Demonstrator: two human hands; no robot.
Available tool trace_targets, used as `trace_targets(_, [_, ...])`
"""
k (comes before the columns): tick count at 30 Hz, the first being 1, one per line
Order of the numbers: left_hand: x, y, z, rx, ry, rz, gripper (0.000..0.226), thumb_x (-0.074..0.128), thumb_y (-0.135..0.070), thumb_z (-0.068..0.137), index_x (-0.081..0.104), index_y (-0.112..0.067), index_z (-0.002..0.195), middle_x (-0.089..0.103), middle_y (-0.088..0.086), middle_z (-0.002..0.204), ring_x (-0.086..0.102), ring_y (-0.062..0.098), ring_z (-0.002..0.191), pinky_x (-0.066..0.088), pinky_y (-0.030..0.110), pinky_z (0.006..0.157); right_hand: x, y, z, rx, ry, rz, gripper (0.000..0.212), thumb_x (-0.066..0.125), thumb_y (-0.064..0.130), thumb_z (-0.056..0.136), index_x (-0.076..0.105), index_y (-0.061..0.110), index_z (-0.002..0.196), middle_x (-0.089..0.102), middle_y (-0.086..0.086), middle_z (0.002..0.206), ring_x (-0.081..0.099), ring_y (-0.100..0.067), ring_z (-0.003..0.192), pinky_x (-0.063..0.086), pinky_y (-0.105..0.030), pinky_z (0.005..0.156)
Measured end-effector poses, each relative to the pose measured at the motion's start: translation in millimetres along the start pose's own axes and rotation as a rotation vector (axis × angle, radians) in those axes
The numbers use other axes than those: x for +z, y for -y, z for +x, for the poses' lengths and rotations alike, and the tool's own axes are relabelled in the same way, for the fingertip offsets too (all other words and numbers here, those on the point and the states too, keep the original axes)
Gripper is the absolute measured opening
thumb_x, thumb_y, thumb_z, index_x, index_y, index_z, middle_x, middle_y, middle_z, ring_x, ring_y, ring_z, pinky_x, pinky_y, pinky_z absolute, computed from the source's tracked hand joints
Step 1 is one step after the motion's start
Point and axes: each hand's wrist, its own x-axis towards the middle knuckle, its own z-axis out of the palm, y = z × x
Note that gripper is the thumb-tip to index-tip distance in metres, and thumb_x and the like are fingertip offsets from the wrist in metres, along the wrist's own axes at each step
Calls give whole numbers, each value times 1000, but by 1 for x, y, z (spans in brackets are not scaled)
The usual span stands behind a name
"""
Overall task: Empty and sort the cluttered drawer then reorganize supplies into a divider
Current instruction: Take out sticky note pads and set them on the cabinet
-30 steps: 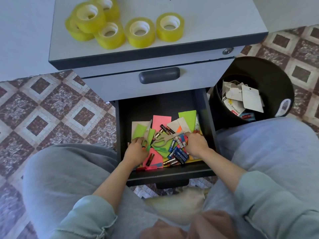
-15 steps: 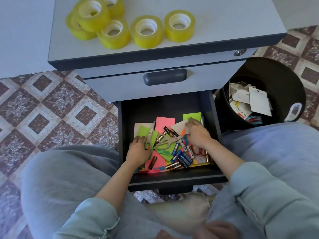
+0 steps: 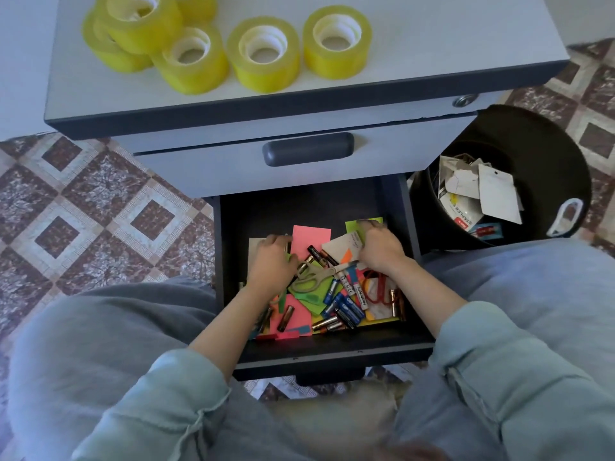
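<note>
Both hands are inside the open lower drawer (image 3: 332, 352), backs turned to the camera, so the fingertips are hidden. The left hand (image 3: 271, 264) lies on the papers at the drawer's left side. Its fingers bend down over a pale card (image 3: 256, 246), and it is unclear whether they grip anything. The right hand (image 3: 379, 249) reaches toward the back right with its fingers curled at the near edge of a green note (image 3: 353, 224). Whether they pinch the note or only touch it cannot be made out.

Between the hands lie a pink note (image 3: 311, 241), scissors (image 3: 316, 277) with pale handles, and a heap of batteries (image 3: 346, 307). Most of the battery labels are too small to read. Red rubber bands (image 3: 376, 289) sit just beside the right wrist. More coloured paper lies beneath the clutter, mostly covered.

The drawer above, with its dark handle (image 3: 307, 148), is closed. Yellow tape rolls (image 3: 263, 56) stand on the grey cabinet top (image 3: 432, 44), and the farthest ones are cut off by the upper edge. A black bin (image 3: 532, 144) holding torn packaging stands on the right, on a patterned tile floor (image 3: 83, 211). Grey-clad knees fill the foreground.
</note>
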Motion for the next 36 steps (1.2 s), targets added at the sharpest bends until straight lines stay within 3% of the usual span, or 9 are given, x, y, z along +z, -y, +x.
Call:
trace_targets(3, [0,-12,17,34,85,63,36,54,-17,91,57,-8,126,57,12,128,49,26,118,37,30,98,-1,-5,-6,12,-29,17,37,54,3,85,58,6,122,60,-17,119,56,-33,109,49,-37,88])
trace_targets(6, [4,-22,16,42,186,97,33,52,-13,90,59,-5,121,62,14,120,55,28,109,42,30,90,2,-5,-9,-7,-12,18,33,51,1,85,62,2,117,60,-18,118,56,-33,109,48,-34,88])
trace_targets(11, [15,-13,6,-9,230,91,39,53,-13,91,51,-8,130,58,13,125,55,27,110,42,27,86,5,-10,-5,-1,-21,50,42,54,1,85,55,4,127,42,-18,138,47,-34,121,40,-33,99])
trace_targets(15, [16,-4,3,-61,298,98,44,52,-16,92,46,-11,136,53,11,132,53,26,115,41,26,90,2,-13,0,-39,84,-22,68,52,0,86,26,14,148,9,-6,158,30,-32,138,33,-35,108])
trace_targets(23, [12,10,7,-129,311,73,26,47,-22,95,65,-10,111,64,11,113,60,24,90,49,30,79,-15,-4,12,28,75,-47,61,56,4,87,31,6,143,25,-15,150,38,-34,132,36,-38,106])
trace_targets(26, [12,9,7,-135,295,53,26,48,-23,95,64,-10,111,63,10,112,60,24,96,48,31,81,-21,2,11,54,87,-149,43,54,3,87,49,2,130,33,-16,145,48,-35,122,44,-37,97])
trace_targets(29, [10,6,5,-144,288,26,26,48,-23,95,64,-10,112,63,11,111,62,23,90,50,32,78,-29,6,6,53,36,-189,24,57,4,86,63,3,109,59,-14,118,61,-30,102,51,-33,77])
trace_targets(33, [5,7,2,-147,243,-6,26,48,-21,95,64,-10,112,64,10,111,57,18,88,48,30,80,-43,8,7,31,-20,-106,18,57,4,85,69,6,98,66,-10,99,64,-29,92,47,-29,67])
trace_targets(36, [1,5,-2,-127,206,-48,25,48,-20,96,64,-8,111,64,10,109,54,15,85,46,24,70,-56,8,9,-11,-72,11,14,61,4,82,63,6,68,65,-11,81,63,-30,83,46,-28,64])
